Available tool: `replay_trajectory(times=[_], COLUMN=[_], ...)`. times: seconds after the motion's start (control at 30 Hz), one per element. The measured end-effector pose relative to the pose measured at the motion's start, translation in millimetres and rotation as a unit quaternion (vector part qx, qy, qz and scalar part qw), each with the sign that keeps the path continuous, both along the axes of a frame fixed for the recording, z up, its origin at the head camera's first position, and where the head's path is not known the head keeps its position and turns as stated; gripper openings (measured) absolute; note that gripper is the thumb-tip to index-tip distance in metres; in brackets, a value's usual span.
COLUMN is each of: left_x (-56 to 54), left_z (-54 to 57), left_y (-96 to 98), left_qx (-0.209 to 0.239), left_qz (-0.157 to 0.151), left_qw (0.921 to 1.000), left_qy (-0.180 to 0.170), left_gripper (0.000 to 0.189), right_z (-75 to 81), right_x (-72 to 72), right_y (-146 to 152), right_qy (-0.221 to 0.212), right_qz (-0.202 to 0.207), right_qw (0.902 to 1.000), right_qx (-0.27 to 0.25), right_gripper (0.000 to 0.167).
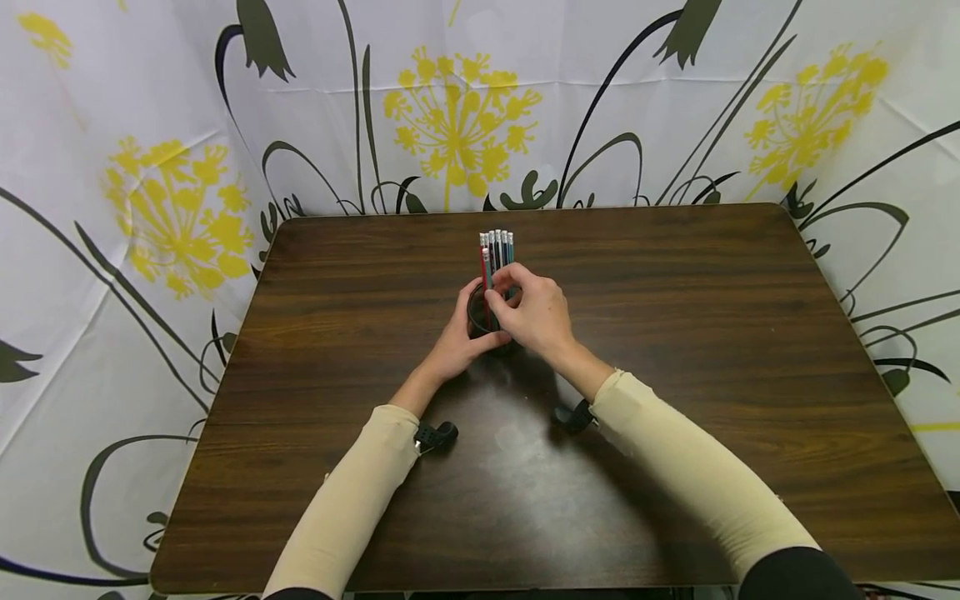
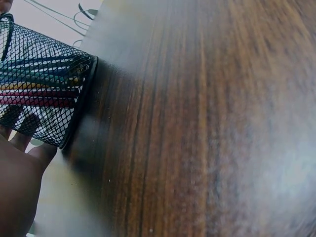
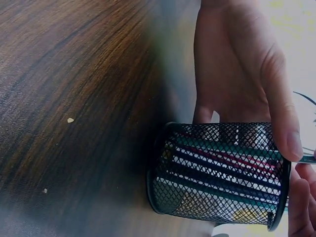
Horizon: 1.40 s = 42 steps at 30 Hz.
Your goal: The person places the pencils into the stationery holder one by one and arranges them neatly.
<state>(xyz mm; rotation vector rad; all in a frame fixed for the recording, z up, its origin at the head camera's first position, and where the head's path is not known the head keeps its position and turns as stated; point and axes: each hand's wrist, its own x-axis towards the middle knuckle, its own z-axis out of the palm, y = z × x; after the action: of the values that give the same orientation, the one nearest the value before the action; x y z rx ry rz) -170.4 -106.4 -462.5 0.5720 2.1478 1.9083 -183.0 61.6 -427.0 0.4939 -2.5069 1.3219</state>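
Note:
A black wire-mesh pencil cup (image 3: 217, 173) stands upright on the table with several pencils (image 1: 501, 243) in it, their eraser ends up. My left hand (image 1: 454, 340) grips the cup from the left side, its thumb along the near side by the rim and its fingers curled round the far side. Above the rim, my right hand (image 1: 537, 312) pinches a teal pencil (image 1: 487, 261) between thumb and fingers; its eraser sits lower than the others. Through the mesh in the left wrist view show red, yellow and teal pencils (image 2: 39, 94). The right fingertips partly cover the pencil shafts.
The dark wood-grain table (image 1: 337, 275) has rounded corners. Behind and beside it hangs a white curtain (image 1: 315, 100) with yellow and grey flowers. Two small pale specks lie on the tabletop in the right wrist view. Dark wrist straps (image 1: 437, 435) hang under both forearms.

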Motion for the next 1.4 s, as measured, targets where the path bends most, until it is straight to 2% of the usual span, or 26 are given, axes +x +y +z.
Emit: replay_trajectory(times=[0.23,0.63,1.07,1.23,1.27,1.4], left_x=[0.3,-1.5,-0.7,-0.6,-2.1,-3.1], left_z=[-0.1,-2.1,-1.3,-3.4,-7.4,-6.4], left_y=[-1.2,-0.9,0.2,-0.2,-0.8,-1.2], left_qx=[-0.011,0.000,0.013,0.014,0.012,0.010], left_qz=[0.004,0.004,-0.001,-0.005,-0.003,-0.007], left_qw=[0.9999,1.0000,0.9997,0.9997,0.9998,0.9997], left_qy=[-0.009,-0.007,-0.018,-0.018,-0.016,-0.020], left_gripper=[0.088,0.087,0.087,0.087,0.087,0.088], right_z=[2.0,3.4,3.2,2.8,2.8,3.2], right_x=[-3.2,-11.5,-15.2,-15.3,-15.4,-15.7], right_y=[-3.9,-12.4,-14.2,-14.4,-14.6,-14.3], right_qy=[-0.012,-0.020,-0.015,-0.019,-0.019,-0.015], right_qz=[-0.028,-0.085,-0.095,-0.093,-0.093,-0.093], right_qw=[0.9995,0.9952,0.9935,0.9936,0.9937,0.9938], right_qx=[0.014,0.044,0.060,0.060,0.060,0.058], right_gripper=[0.012,0.014,0.015,0.014,0.014,0.012])
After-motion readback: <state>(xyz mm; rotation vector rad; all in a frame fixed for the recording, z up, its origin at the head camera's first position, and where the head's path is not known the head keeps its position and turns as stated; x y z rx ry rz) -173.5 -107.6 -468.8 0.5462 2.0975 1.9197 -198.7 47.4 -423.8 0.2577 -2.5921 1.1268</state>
